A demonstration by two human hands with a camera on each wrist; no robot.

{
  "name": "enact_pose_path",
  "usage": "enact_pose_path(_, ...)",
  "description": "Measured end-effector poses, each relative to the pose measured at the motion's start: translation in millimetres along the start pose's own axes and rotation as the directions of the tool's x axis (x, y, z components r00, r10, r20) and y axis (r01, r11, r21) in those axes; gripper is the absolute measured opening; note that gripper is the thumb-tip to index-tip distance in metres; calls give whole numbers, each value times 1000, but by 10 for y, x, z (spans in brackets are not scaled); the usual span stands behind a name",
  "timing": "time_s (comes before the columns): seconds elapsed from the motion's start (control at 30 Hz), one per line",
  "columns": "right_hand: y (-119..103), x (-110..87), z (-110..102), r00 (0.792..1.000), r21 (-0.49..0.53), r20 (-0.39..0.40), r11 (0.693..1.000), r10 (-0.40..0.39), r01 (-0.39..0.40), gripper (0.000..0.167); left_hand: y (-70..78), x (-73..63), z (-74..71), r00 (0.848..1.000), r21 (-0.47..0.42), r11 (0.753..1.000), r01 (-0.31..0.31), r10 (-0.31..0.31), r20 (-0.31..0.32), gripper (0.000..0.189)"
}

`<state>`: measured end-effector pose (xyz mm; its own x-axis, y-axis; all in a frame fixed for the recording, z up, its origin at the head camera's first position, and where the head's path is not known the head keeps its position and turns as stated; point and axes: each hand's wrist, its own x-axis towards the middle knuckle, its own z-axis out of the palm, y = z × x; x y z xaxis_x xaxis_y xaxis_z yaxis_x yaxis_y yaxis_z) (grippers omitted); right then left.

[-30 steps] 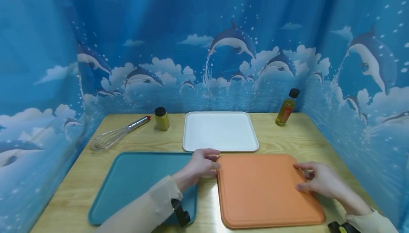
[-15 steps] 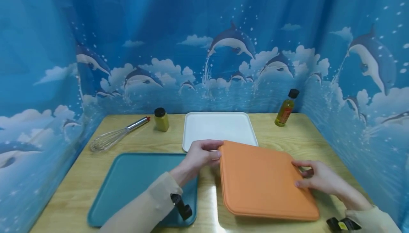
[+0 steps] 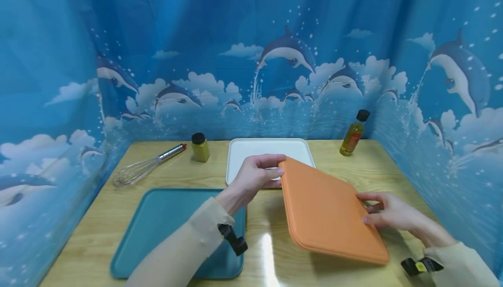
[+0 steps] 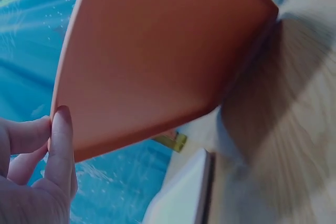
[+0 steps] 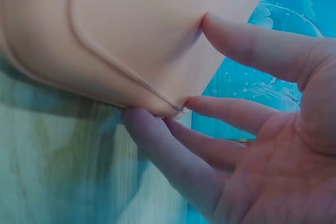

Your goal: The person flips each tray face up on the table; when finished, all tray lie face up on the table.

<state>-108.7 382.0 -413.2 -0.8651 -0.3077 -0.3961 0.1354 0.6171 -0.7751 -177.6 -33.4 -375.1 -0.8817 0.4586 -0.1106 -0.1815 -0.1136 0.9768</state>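
An orange tray (image 3: 326,212) is tilted in the head view, its left side raised above the wooden table and its right side lower. My left hand (image 3: 251,177) pinches its upper left corner. In the left wrist view, the left fingertips (image 4: 62,116) grip the edge beside the tray's smooth, shaded underside (image 4: 157,51). On the opposite edge is my right hand (image 3: 393,212). The right wrist view shows the right thumb (image 5: 252,43) pressed on the tray's broad face, with other fingers at and under the edge (image 5: 168,116).
Left of the orange tray lies a teal tray (image 3: 173,217), partly under my left forearm. Behind is a white tray (image 3: 251,147), overlapped by my left hand. A whisk (image 3: 145,167) and a yellow jar (image 3: 201,149) sit back left; an oil bottle (image 3: 352,136) stands back right.
The orange tray lay flat; its left side has since come up and tilted rightward. My left hand has gripped the corner and risen with it, while the right hand has barely shifted.
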Motion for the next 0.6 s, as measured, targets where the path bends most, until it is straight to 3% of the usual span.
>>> enact_pose_path(0.3, 77, 59, -78, 993, 82, 105, 996, -49, 40, 86, 209, 80, 187, 998, -63, 996, -60, 61, 19, 46)
enact_pose_path(0.6, 144, 112, -83, 974, 176, 158, 975, -163, 134, 84, 377, 123, 291, 998, -50, 998, -48, 49, 30, 44)
